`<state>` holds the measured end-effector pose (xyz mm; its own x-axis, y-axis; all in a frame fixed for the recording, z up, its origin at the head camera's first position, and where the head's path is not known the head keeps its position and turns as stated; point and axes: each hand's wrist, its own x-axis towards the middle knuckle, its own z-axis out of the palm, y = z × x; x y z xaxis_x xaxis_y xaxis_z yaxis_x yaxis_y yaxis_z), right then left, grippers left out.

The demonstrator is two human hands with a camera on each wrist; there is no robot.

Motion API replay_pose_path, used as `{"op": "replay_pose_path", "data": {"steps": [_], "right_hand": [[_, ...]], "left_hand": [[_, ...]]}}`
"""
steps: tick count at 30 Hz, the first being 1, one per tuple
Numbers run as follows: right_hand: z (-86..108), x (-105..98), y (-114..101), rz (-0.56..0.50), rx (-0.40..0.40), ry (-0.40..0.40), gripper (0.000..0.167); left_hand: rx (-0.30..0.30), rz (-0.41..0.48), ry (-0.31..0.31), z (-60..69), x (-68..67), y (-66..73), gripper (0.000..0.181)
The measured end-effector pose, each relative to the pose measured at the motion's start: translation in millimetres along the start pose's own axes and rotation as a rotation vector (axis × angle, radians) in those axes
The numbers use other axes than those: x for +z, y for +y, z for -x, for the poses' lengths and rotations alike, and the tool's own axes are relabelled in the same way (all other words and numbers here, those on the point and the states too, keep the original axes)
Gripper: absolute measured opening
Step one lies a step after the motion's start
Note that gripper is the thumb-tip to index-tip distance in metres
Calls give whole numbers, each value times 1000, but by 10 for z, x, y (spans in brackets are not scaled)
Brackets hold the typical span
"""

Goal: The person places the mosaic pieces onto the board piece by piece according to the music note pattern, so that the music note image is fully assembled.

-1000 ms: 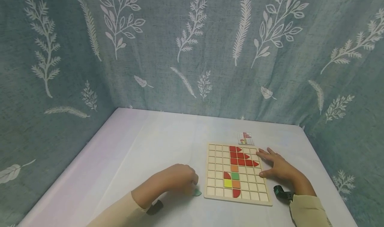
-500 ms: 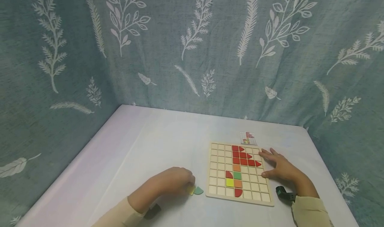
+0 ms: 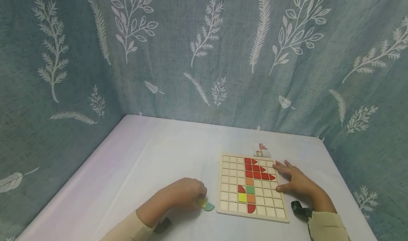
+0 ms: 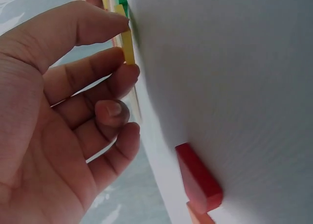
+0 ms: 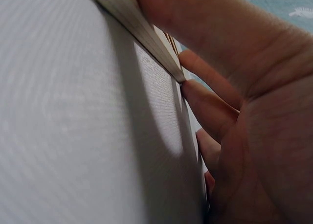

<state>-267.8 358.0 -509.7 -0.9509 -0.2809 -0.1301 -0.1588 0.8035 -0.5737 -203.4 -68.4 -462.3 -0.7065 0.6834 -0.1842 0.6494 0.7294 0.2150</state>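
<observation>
My left hand [image 3: 188, 192] pinches a thin yellow tile [image 4: 127, 44] between thumb and fingertips, just above the white table. Beside it, left of the board, lies a green quarter-round tile [image 3: 209, 207]. A wooden grid board [image 3: 265, 211] bears red, orange, green and yellow tiles in some of its squares. Along the board's right edge rests my right hand [image 3: 296, 179], fingers spread and thumb touching the rim. In the right wrist view its thumb and fingers lie against the board's wooden edge [image 5: 146, 38].
A small pattern card [image 3: 261, 149] lies behind the board. The left wrist view shows a red tile [image 4: 198, 180] and part of an orange tile [image 4: 199, 215] on the table near the left hand. A leaf-patterned curtain [image 3: 178, 50] stands around the table.
The left hand has drawn slightly left from the green tile, and a yellow tile has come into sight at its fingertips. The right hand stays on the board's edge.
</observation>
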Motion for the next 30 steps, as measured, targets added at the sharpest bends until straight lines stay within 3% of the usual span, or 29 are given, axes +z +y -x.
{"op": "replay_pose_path", "data": {"steps": [7,12,25,30], "right_hand": [[3,-7,-3,31,-29,-5,102],[2,-18,3,34,-34,-6,102],[9,-40,-28,16,13,-16,104],[-4,2,-21,17,17,-10,106]], "left_hand": [[46,-24,53,-16,-58,-23,16],[52,-11,57,-69,-105,5,16],[202,-61,109,-368,-150,147,20],[210,-70,106,-431,-120,235,20]]}}
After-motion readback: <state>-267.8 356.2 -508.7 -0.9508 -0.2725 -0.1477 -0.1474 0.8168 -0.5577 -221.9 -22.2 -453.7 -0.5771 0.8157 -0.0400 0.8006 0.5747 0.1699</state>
